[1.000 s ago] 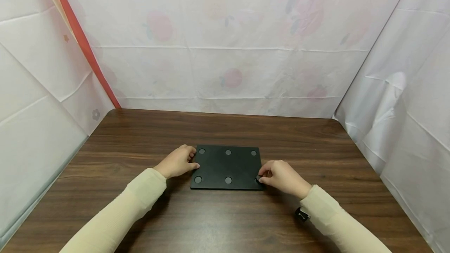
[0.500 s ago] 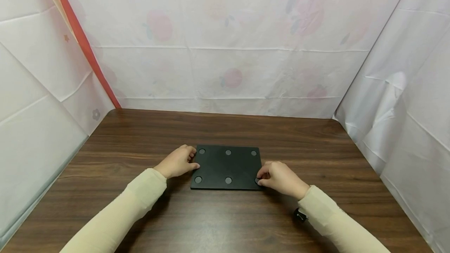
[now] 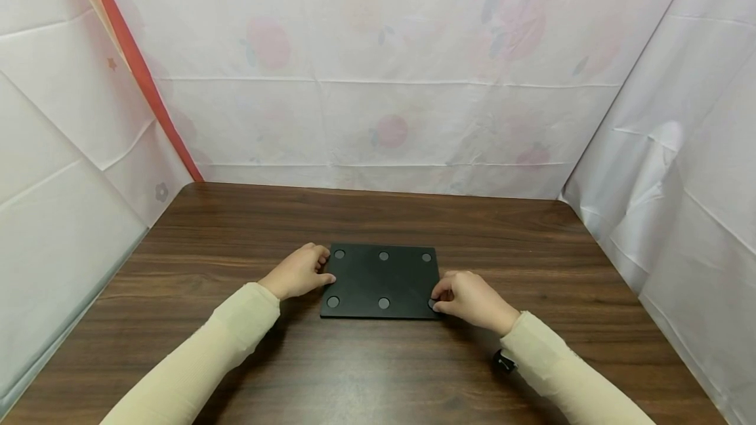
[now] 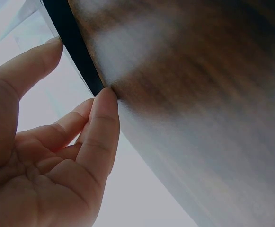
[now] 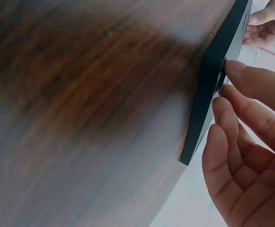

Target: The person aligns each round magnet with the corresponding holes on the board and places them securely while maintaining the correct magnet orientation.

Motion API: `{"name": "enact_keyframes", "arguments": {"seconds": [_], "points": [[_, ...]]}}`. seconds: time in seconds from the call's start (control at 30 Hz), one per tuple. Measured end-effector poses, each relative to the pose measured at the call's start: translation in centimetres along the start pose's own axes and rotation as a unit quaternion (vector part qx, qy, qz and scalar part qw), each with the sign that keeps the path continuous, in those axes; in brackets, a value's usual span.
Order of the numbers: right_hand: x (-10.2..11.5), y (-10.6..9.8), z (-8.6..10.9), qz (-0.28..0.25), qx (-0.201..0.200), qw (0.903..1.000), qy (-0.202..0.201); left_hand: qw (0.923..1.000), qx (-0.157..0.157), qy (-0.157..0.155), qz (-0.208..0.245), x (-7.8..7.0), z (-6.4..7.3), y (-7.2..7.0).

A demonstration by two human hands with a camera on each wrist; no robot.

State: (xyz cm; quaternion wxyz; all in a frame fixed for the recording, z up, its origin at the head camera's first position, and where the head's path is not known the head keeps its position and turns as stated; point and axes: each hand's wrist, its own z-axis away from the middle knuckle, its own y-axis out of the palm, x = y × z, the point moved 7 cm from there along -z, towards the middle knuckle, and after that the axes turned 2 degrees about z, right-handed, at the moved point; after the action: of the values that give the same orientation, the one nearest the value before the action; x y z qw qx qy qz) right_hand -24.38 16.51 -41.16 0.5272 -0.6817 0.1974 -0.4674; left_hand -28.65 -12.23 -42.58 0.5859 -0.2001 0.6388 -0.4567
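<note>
A black rectangular board (image 3: 380, 279) lies flat on the table, with several small grey round discs set along its far and near edges. My left hand (image 3: 300, 272) rests at the board's left edge, thumb on top near the rim. In the left wrist view its fingertips (image 4: 106, 97) touch the board's side. At the near right corner my right hand (image 3: 474, 300) pinches a small round disc (image 3: 432, 304) between thumb and forefinger. That disc sits low against the board, partly hidden by the fingers; the right wrist view shows its dark edge (image 5: 220, 80).
The brown wood-grain table (image 3: 366, 372) stretches around the board on all sides. White printed cloth (image 3: 378, 103) hangs behind it, and more cloth hangs at left and right. A small black device (image 3: 504, 362) hangs under the right sleeve.
My right hand has shifted slightly left and down, and the disc it pinches has gone from tilted to lower against the board. The left hand and the board have stayed still.
</note>
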Motion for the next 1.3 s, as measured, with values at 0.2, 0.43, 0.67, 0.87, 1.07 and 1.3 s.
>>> {"name": "enact_keyframes", "arguments": {"seconds": [0.2,0.43,0.67,0.87,1.07,1.3], "points": [[0.03,0.11,-0.08,0.007,-0.002,1.0,-0.002,1.0,0.0,-0.002,-0.002,0.04,-0.01,-0.03],[0.05,0.1,-0.11,0.002,-0.001,1.0,-0.001,1.0,-0.001,-0.002,0.0,0.07,-0.03,-0.04],[0.11,0.07,-0.09,0.005,0.001,1.0,-0.001,1.0,-0.001,0.001,0.0,0.13,-0.06,0.03],[0.14,0.02,-0.07,0.003,0.0,1.0,-0.004,1.0,0.001,0.001,0.002,0.07,-0.01,0.01],[0.14,0.01,-0.07,0.007,-0.001,1.0,-0.005,1.0,0.001,0.001,0.002,-0.05,0.04,-0.01],[0.01,0.03,-0.16,0.013,-0.004,0.9999,-0.003,1.0,-0.002,0.004,-0.001,-0.11,0.11,0.08]]}}
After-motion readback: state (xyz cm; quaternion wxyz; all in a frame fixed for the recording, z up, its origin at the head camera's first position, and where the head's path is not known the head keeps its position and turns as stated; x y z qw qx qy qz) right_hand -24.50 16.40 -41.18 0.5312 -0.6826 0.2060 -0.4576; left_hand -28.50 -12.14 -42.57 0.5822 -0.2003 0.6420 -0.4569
